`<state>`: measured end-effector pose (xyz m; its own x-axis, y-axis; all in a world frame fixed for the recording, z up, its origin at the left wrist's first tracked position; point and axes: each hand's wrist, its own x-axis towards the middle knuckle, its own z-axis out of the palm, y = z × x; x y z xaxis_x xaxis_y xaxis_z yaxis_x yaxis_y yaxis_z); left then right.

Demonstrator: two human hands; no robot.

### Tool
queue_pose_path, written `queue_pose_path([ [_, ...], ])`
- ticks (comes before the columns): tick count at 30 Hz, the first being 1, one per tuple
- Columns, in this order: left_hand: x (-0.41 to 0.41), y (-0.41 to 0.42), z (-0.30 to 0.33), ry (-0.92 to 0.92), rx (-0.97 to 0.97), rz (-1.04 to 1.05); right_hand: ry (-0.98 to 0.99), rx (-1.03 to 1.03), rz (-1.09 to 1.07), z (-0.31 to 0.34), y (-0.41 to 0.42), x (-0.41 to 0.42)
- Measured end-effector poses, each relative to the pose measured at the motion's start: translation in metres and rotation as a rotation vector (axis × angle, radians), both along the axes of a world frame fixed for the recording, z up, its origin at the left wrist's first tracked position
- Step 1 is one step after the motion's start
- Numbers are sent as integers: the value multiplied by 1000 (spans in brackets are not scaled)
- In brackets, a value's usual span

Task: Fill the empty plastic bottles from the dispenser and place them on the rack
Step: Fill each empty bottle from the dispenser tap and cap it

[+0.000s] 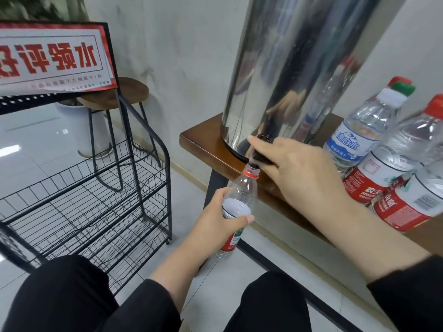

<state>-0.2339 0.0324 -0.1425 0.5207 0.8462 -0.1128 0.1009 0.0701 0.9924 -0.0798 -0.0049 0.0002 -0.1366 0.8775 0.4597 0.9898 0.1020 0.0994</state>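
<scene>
Nearest the camera, the left hand (217,219) was wrapped round the middle of the uncapped bottle (237,202), thumb across its label, holding it off the floor with its red-ringed mouth just under the black tap (260,156); the bottle leaned a little, and no water level could be made out in it. The right hand (302,173) lay over the tap, forefinger stretched along its top and the other fingers curled about the handle, seemingly working it.

The likeliest slip, to my judgement, was a missed stream: the mouth was narrow and sat slightly off plumb, so any drift of the left hand would send water down the label and onto the tiled floor (196,291); a thin bottle squeezed as it grew heavy might also buckle and spill; holding the tap too long would overflow it, and the right hand partly hid the spout from view.

Left of the knees stood the black wire rack (100,204), its tiers bare where visible, near enough to reach but across the body. On the wooden surface (203,142) the capped bottles (388,161) crowded just beside the right forearm and could be knocked in withdrawing. Behind rose the steel dispenser (287,75); farther left, a stool (119,92) and a red-lettered sign (52,58).
</scene>
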Motion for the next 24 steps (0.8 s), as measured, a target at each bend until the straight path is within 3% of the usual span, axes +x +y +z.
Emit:
queue_pose_path([
  [3, 2, 0, -2, -14, 7, -2, 80, -40, 30, -13, -9, 2],
  [9, 2, 1, -7, -34, -4, -2, 453, 184, 104, -32, -22, 22],
  [24, 3, 0, -5, -21, -9, 8, 730, 110, -15, -80, -14, 48],
])
